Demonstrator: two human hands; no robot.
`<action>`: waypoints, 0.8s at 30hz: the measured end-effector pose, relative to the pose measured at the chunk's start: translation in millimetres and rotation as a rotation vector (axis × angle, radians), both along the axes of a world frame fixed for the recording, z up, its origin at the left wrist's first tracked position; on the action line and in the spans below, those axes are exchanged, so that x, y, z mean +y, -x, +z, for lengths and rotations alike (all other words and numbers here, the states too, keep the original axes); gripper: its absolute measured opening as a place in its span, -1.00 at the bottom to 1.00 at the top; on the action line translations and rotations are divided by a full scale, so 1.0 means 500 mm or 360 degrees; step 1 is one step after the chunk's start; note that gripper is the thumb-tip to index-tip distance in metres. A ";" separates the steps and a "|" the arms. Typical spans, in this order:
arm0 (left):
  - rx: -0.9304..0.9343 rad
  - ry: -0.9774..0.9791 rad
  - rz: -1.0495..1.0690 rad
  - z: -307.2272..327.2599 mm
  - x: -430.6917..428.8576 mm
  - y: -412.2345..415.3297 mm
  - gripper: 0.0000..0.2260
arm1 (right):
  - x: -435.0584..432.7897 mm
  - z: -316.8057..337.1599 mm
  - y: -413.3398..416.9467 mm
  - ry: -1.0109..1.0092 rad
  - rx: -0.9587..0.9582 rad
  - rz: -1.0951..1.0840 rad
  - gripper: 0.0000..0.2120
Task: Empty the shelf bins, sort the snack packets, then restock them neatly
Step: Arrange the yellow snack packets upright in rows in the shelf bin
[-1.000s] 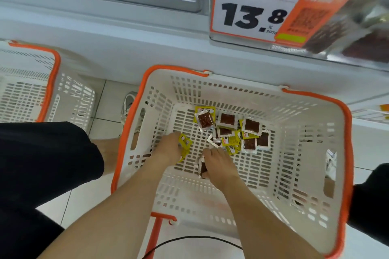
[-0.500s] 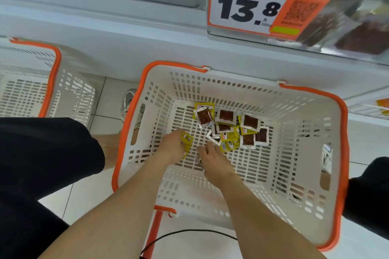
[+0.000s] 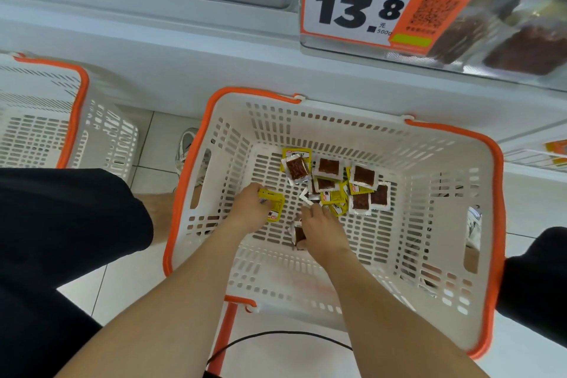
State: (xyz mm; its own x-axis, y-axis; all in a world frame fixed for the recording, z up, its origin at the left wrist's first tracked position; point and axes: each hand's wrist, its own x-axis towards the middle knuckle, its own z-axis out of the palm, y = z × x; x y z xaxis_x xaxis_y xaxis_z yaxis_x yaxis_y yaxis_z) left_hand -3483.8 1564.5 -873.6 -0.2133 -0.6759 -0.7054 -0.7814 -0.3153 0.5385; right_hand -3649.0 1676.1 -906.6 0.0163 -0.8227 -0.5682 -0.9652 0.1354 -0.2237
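Observation:
A white basket with an orange rim (image 3: 487, 181) stands on the floor below me. Several small snack packets (image 3: 337, 184) lie in a loose heap on its bottom, some yellow, some clear with brown filling. My left hand (image 3: 250, 209) is inside the basket at the left and grips yellow packets (image 3: 273, 204). My right hand (image 3: 322, 228) is beside it, holding brown-filled packets (image 3: 297, 235) under the palm while its fingertips touch the near edge of the heap.
A second white and orange basket (image 3: 76, 120) stands at the left. The white shelf front carries a 13.8 price tag (image 3: 362, 6), with a clear bin of brown packets (image 3: 527, 46) behind it. My knees in black flank the basket; a shoe (image 3: 185, 147) shows on the tiles.
My right hand has slid forward to the heap's edge, still holding its packets. The left hand has stayed in place with the yellow packets.

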 end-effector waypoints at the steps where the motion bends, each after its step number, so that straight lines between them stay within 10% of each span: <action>1: 0.0004 -0.0010 -0.0013 -0.001 0.001 -0.002 -0.92 | -0.002 0.001 0.000 0.0005 0.0006 0.0018 -0.31; 9: -0.0055 -0.0033 0.0113 -0.003 -0.005 0.006 -0.90 | -0.012 0.023 -0.003 -0.0123 -0.0415 -0.0290 -0.63; 13: 0.0020 -0.0029 0.0321 0.020 -0.015 0.018 -0.83 | -0.055 0.064 0.011 0.0473 -0.0406 -0.0676 -0.90; 24: 0.1180 -0.0430 0.0823 0.218 -0.037 0.072 -0.74 | -0.084 0.226 0.066 0.1122 -0.0365 -0.0163 -0.60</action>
State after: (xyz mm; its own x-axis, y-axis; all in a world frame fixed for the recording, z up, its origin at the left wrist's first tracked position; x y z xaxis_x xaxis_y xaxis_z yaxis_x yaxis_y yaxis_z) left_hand -3519.8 1546.1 -764.7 -0.3901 -0.6456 -0.6566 0.0031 -0.7139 0.7002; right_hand -3682.3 1634.0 -793.8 -0.0255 -0.9944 0.1027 -0.8742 -0.0276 -0.4848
